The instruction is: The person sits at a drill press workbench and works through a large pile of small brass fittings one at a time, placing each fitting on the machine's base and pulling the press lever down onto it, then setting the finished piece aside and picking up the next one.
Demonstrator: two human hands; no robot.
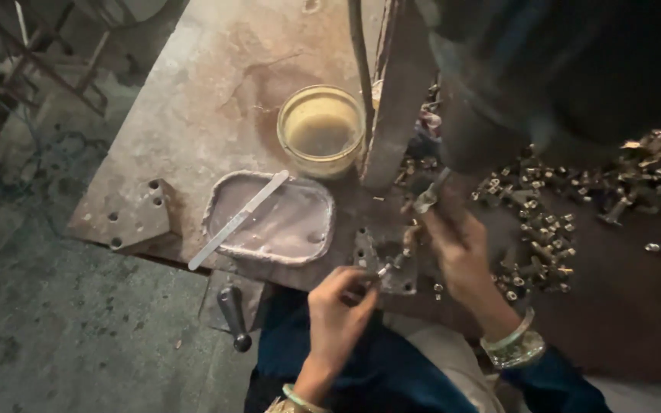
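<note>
Worktop (pixel 216 99): worn, stained metal plate, bolt holes at its near left corner. A dark upright machine frame (pixel 399 99) rises mid-worktop. Heap of small brass fittings (pixel 545 229) spreads from beside the frame toward the right edge. Shallow rectangular tray (pixel 273 222), grey with rounded corners, sits near the front edge; a flat pale stick (pixel 239 219) lies slantwise across it, its end overhanging the left rim. Round glass bowl (pixel 320 130) of yellowish liquid stands behind the tray, touching the frame. No labels or packaging visible.

My right hand (pixel 460 248) is curled around a lever handle (pixel 431 195) at the frame's base. My left hand (pixel 338 317), at the front edge, has fingertips pressed together, pinching one small brass piece (pixel 382 270) against the fixture plate (pixel 384 264).
</note>
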